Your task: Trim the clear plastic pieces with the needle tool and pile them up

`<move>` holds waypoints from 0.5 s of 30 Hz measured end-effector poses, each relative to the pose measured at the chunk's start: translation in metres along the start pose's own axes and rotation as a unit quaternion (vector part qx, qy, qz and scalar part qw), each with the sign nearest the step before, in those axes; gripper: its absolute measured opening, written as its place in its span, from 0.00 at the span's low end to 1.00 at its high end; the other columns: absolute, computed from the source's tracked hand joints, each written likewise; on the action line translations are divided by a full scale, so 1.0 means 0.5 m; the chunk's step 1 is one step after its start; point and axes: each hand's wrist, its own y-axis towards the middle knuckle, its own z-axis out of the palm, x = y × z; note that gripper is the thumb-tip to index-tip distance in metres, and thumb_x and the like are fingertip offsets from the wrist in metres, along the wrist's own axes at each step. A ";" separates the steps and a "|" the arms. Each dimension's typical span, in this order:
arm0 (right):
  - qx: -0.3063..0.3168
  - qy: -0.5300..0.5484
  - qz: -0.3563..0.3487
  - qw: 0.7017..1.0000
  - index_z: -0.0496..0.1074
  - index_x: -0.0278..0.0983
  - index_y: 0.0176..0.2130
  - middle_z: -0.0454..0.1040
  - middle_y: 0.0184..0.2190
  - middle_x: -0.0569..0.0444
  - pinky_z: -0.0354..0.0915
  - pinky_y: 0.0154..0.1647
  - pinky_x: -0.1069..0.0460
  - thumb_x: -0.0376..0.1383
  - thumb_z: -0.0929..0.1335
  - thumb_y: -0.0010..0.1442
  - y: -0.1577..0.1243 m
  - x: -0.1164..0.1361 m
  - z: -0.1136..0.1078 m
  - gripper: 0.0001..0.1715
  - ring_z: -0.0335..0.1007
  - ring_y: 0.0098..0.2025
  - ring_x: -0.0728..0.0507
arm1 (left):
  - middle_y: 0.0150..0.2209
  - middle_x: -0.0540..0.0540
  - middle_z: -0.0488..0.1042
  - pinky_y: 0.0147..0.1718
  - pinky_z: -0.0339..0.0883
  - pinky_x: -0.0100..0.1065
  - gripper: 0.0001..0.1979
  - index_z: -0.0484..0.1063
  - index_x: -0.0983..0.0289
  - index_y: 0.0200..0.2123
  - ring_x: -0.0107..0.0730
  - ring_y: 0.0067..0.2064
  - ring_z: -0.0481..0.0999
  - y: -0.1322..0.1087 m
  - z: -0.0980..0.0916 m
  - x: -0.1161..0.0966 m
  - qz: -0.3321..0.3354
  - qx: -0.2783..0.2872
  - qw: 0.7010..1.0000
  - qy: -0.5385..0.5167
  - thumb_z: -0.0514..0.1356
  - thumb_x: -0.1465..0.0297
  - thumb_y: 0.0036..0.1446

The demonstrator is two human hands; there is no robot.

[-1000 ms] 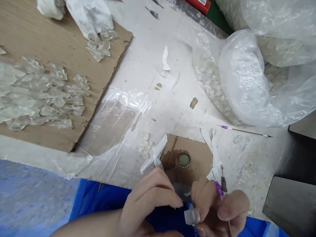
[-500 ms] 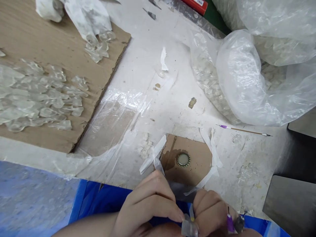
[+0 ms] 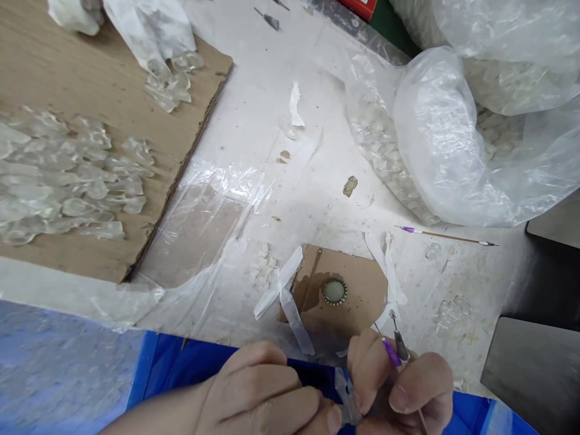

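Note:
At the bottom edge, my left hand (image 3: 267, 393) and my right hand (image 3: 399, 386) meet over a blue bin (image 3: 190, 368). Both pinch a small clear plastic piece (image 3: 345, 396) between their fingertips. My right hand also grips two thin tools, one with a purple collar (image 3: 389, 352) and one with a grey tip (image 3: 400, 344), pointing up from the fist. Just beyond the hands lies a small brown cardboard patch (image 3: 357, 284) with a round metal bottle cap (image 3: 335, 292) on it.
A large cardboard sheet (image 3: 90, 78) at left carries several clear plastic pieces (image 3: 67, 175). Big clear bags (image 3: 453, 133) of similar pieces fill the right. A thin purple-tipped stick (image 3: 446, 237), tape strips (image 3: 278, 284) and plastic film (image 3: 203, 223) lie on the white table.
Both hands shifted slightly lower and toward me. The right hand rotated, so the purple and grey tool tips now stick up again above the fist. The clear piece stays pinched between the hands.

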 end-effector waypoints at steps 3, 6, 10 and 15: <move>0.008 0.045 -0.064 0.997 0.60 0.47 0.38 0.65 0.20 0.63 0.63 0.18 0.55 0.39 0.68 0.68 0.006 -0.004 0.006 0.10 0.62 0.18 0.49 | 0.18 0.42 0.76 0.17 0.73 0.29 0.15 0.79 0.52 0.49 0.29 0.17 0.72 0.005 0.000 0.013 0.018 0.013 0.999 -0.028 0.63 0.76 0.63; 0.001 0.025 -0.100 0.995 0.62 0.47 0.37 0.63 0.18 0.64 0.62 0.17 0.55 0.36 0.70 0.66 -0.007 -0.018 0.012 0.12 0.58 0.15 0.50 | 0.20 0.45 0.79 0.19 0.76 0.31 0.11 0.79 0.55 0.49 0.31 0.20 0.76 0.020 -0.005 0.006 -0.023 0.028 0.997 -0.072 0.59 0.73 0.68; -0.043 -0.061 -0.064 0.995 0.70 0.46 0.33 0.70 0.20 0.59 0.58 0.12 0.52 0.28 0.75 0.55 -0.057 -0.031 0.012 0.15 0.62 0.16 0.48 | 0.24 0.50 0.81 0.25 0.80 0.28 0.05 0.77 0.64 0.38 0.28 0.23 0.80 0.058 -0.016 -0.005 -0.048 0.046 0.986 -0.150 0.61 0.76 0.67; 0.046 -0.073 0.005 0.996 0.73 0.49 0.29 0.77 0.22 0.60 0.72 0.20 0.48 0.30 0.77 0.53 -0.074 -0.016 -0.016 0.14 0.74 0.23 0.43 | 0.22 0.51 0.78 0.21 0.77 0.26 0.08 0.73 0.65 0.37 0.27 0.22 0.78 0.092 -0.021 0.005 -0.091 0.058 0.975 -0.195 0.56 0.74 0.71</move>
